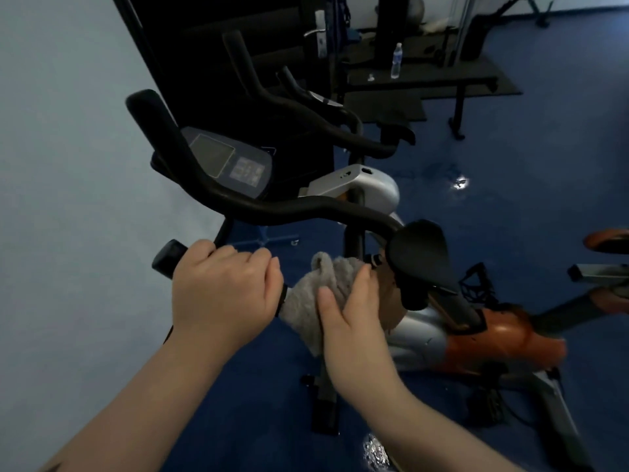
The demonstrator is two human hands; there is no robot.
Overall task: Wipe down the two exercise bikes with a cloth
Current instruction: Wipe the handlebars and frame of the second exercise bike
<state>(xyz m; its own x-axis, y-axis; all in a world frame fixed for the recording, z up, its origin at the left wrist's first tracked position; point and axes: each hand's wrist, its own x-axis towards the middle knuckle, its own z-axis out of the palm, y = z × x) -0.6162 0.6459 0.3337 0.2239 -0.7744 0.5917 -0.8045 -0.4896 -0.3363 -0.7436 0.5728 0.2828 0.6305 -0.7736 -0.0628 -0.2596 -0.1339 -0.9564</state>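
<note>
The near exercise bike [503,338] has a silver and orange body, black handlebars [272,207], a console [231,161] and a black saddle-shaped pad [420,253]. My left hand [221,291] is closed around the near handlebar grip [169,257]. My right hand [354,321] presses a grey cloth [306,301], wrapped over the same bar just right of my left hand. A second bike [360,183] with a silver housing stands behind the first, its black handlebars rising at centre top.
A pale wall [68,165] runs along the left. The floor [544,148] is blue. A dark bench [425,80] with a water bottle [396,61] stands at the back, with more gym gear behind. Orange parts of another machine [606,240] reach in from the right edge.
</note>
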